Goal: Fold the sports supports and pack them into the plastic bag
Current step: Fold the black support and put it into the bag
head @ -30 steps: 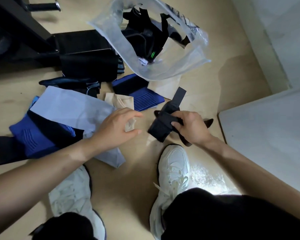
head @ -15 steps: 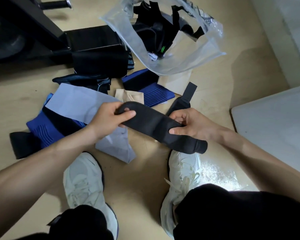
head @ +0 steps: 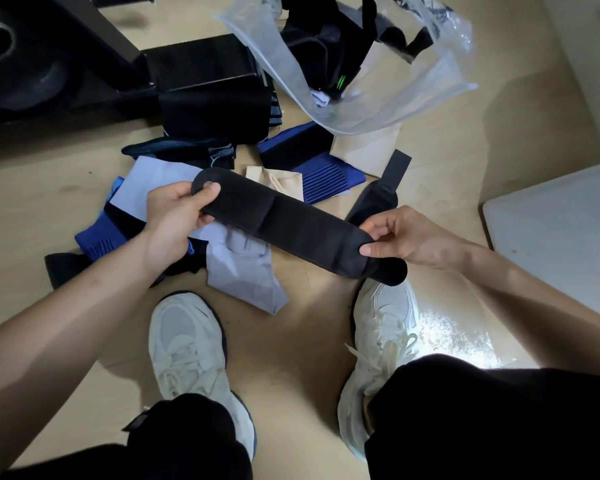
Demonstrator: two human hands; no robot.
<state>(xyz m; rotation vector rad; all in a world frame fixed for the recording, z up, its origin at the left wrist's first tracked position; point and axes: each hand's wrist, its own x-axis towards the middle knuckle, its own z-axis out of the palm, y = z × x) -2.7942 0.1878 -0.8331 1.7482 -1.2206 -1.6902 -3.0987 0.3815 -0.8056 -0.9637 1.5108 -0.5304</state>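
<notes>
The plastic bag (head: 440, 67) lay as it had a second before, mouth open on the floor (head: 291, 341) well beyond both hands, with dark supports already inside. The loose supports (head: 243, 268) under and beyond the left hand (head: 174, 216), grey, blue and beige pieces, had not shifted either.

What had changed was the black support (head: 291, 230). A second earlier it was a bunched wad in the right hand (head: 409, 237) alone, with the left hand loose and empty beside it. Now it was drawn out to its full length in the air between the two hands, slanting from the left hand, farther out, to the right hand, nearer the body. I judged that it had been opened and straightened so that it could be folded. The fold itself had not begun, and several pieces on the floor remained unpacked.

The left forearm (head: 84, 306) and right forearm (head: 534, 306) reached forward and converged on the support. The left hand grasped its rounded far end, thumb on top and fingers curled beneath. The right hand pinched the near end, thumb tip pressed on the upper face and fingers behind. A short tail of the support stuck out past that grip, above the right shoe (head: 381, 327). A second black strap (head: 385, 188) lay on the floor just beyond the right hand.
</notes>
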